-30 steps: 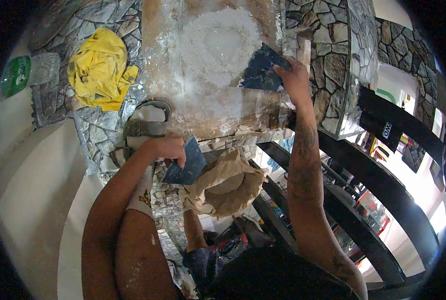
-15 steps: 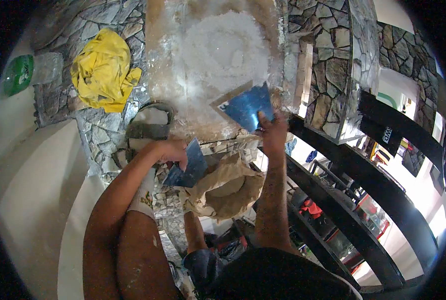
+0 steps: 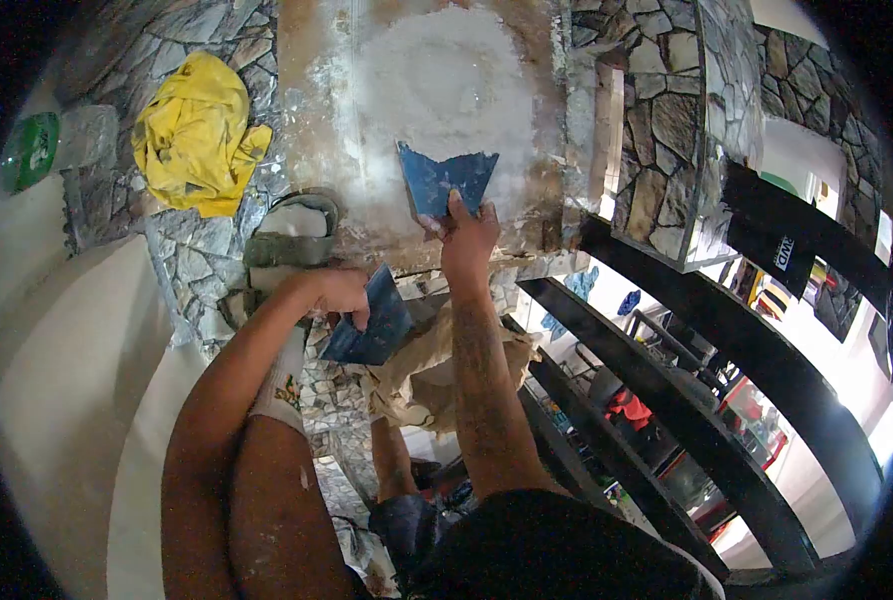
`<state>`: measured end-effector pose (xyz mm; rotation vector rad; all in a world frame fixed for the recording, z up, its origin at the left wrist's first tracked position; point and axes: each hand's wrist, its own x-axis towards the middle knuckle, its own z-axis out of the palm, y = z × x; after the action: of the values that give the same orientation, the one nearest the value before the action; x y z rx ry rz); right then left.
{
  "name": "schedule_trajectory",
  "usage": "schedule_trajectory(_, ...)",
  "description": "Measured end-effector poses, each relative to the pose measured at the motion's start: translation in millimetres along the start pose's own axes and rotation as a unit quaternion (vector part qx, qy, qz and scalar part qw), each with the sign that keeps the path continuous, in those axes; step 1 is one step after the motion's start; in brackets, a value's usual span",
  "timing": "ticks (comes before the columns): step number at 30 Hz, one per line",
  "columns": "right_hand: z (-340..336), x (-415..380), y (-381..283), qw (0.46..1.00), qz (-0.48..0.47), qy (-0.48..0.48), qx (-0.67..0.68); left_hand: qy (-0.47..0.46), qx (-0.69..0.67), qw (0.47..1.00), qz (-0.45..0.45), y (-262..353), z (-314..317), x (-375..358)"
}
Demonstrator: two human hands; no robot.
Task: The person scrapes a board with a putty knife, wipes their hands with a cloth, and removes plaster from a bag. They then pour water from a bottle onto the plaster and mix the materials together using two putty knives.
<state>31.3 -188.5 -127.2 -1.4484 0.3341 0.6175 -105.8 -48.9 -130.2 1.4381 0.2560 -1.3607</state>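
Observation:
My right hand [image 3: 469, 240] holds a blue scraper blade [image 3: 448, 182] over the lower middle of the board [image 3: 366, 215], which is coated with pale, powdery material. The blade's wide edge faces away from me. Lower and to the left, my left hand [image 3: 344, 296] grips a second dark blue blade [image 3: 374, 325], tilted beside my leg. An open brown paper bag [image 3: 416, 385] sits below the board, partly hidden behind my right forearm.
A crumpled yellow cloth [image 3: 201, 135] lies on the stone-patterned surface at the left. Near it is a grey-green shoe [image 3: 291, 240]. Black slats [image 3: 656, 400] run diagonally at the right, beside a stone-clad pillar [image 3: 661, 130]. A green bottle [image 3: 34, 150] is at far left.
My right hand and its blade have moved left across the board, and the blade has turned so its edge faces away. My right forearm now covers part of the bag. My left hand has barely moved.

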Motion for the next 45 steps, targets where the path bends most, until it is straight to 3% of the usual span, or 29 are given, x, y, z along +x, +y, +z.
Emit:
schedule_trajectory(2, 1.2, 6.5, -2.2, 1.000, 0.000, -0.006, 0.000, -0.025, -0.027, 0.999, 0.024, -16.9, 6.2, 19.6)
schedule_trajectory(7, -2.9, 8.7, -1.7, 1.000, 0.003, -0.004, 0.018, -0.028, 0.006, 0.999, -0.016, 18.7, -6.1, -18.3)
schedule_trajectory(11, -23.4, 10.8, 5.5, 0.997, -0.018, 0.021, -0.066, -0.012, -0.121, 0.992, -0.024, 17.4, -2.0, -19.1)
schedule_trajectory(13, -30.6, 3.5, 0.0, 0.996, -0.017, 0.033, -0.084, -0.004, -0.067, 0.997, -0.032, 18.9, -3.9, -21.7)
schedule_trajectory(15, -40.9, 4.2, -6.5, 0.971, -0.082, 0.053, -0.219, 0.000, -0.062, 0.998, -0.032, 24.8, -7.4, -32.3)
schedule_trajectory(17, -47.2, 4.2, -17.3, 0.968, -0.101, 0.056, -0.224, -0.004, -0.082, 0.996, -0.026, 25.0, -7.9, -36.9)
schedule_trajectory(20, -9.1, -8.6, -73.2, 0.993, -0.076, 0.041, -0.080, -0.014, -0.032, 0.999, -0.028, 4.3, -4.2, -10.9)
schedule_trajectory(23, -6.5, 7.5, -98.2, 0.988, -0.089, 0.034, -0.123, -0.022, -0.010, 1.000, -0.005, 7.9, -9.3, -16.0)
schedule_trajectory(24, -6.2, 14.7, -104.9, 0.981, -0.125, -0.007, -0.150, -0.023, -0.029, 0.999, -0.006, 13.5, -11.3, -24.2)
schedule_trajectory(28, -13.7, 51.5, -122.9, 0.972, -0.160, -0.002, -0.171, -0.022, -0.087, 0.996, 0.005, 8.5, -9.1, -26.0)
schedule_trajectory(31, -23.2, 76.8, -130.7, 0.922, -0.273, -0.009, -0.276, -0.038, -0.070, 0.997, 0.022, -5.4, -3.5, -6.4)
schedule_trajectory(35, -2.9, 60.5, -151.1, 0.923, -0.240, 0.007, -0.299, -0.040, -0.064, 0.997, 0.013, 1.9, -5.7, -12.2)
schedule_trajectory(38, 3.3, 58.3, -154.2, 0.874, -0.315, 0.000, -0.370, 0.004, -0.072, 0.994, 0.078, -3.2, -2.1, -8.3)
schedule_trajectory(41, 9.5, 55.2, -160.0, 0.742, -0.433, 0.015, -0.511, -0.020, -0.049, 0.996, 0.075, -11.3, 2.6, 7.7)
schedule_trajectory(45, 17.9, 51.2, -170.7, 0.735, -0.456, 0.012, -0.501, -0.006, -0.028, 0.999, 0.035, -3.0, -0.6, 0.4)
